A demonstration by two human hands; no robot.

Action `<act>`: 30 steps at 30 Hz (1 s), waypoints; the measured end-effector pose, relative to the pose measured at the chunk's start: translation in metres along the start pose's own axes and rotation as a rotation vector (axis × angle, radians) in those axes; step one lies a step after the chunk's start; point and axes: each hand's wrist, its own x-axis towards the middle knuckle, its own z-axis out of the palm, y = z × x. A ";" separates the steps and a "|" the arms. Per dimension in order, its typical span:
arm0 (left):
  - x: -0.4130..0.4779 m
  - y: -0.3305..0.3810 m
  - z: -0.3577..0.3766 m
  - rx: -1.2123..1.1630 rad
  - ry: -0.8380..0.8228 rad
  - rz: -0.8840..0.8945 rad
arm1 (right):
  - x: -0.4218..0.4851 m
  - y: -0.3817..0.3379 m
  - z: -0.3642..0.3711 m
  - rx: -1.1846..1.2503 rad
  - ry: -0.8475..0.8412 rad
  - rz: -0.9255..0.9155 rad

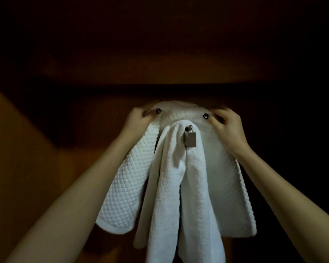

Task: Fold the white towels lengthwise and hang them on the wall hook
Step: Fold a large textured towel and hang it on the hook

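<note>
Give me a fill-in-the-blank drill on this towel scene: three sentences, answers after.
1. ____ white towels are in view.
2. The left hand and the right hand each hold the bumpy towel at its ____ edge.
3. The plain towel already hangs on the metal hook, in ____ of the bumpy towel.

Missing words: Two; top; front.
</note>
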 end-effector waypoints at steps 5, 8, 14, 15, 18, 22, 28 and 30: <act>-0.027 -0.012 0.004 -0.119 -0.085 -0.067 | -0.031 0.008 0.009 0.150 -0.030 0.072; -0.046 -0.019 0.001 -0.161 -0.166 -0.119 | -0.041 0.002 0.017 0.228 -0.044 0.120; -0.068 -0.020 0.009 -0.177 -0.210 -0.127 | -0.052 -0.003 0.014 0.383 -0.139 0.198; -0.069 -0.019 0.011 -0.185 -0.216 -0.131 | -0.056 -0.004 0.013 0.424 -0.177 0.217; -0.076 -0.013 0.015 -0.244 -0.213 -0.161 | -0.066 -0.009 0.007 0.509 -0.299 0.296; -0.097 -0.015 0.015 -0.335 -0.099 -0.207 | -0.075 -0.007 -0.007 0.551 -0.460 0.466; -0.089 0.003 0.016 -0.386 -0.078 -0.331 | -0.084 -0.014 -0.009 0.573 -0.543 0.610; -0.086 0.007 0.013 -0.349 -0.099 -0.345 | -0.084 -0.017 -0.010 0.573 -0.519 0.642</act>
